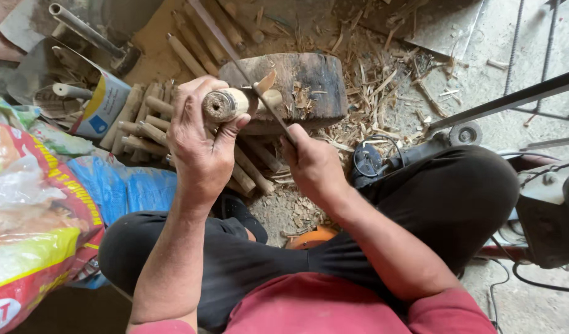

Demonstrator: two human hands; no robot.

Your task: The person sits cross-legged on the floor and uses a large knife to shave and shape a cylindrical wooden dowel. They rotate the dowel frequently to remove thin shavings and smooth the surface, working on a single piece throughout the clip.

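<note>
A wooden peg [235,102] is gripped by the left hand [201,139] over a chopping block [309,83]; a long blade [235,59], clasped by the right hand [312,167], is pressed against it just beyond the fingers [235,127]. Stacked pegs [142,120] crowd the left.

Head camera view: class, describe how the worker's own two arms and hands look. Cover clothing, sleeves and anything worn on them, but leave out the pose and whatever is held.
Both arms are bare from the short red sleeves down. The left hand and right hand wear no gloves, and no rings, watch or bands show on the parts in view. The hands look dusty and work-worn. Dark trousers cover the legs below.
</note>
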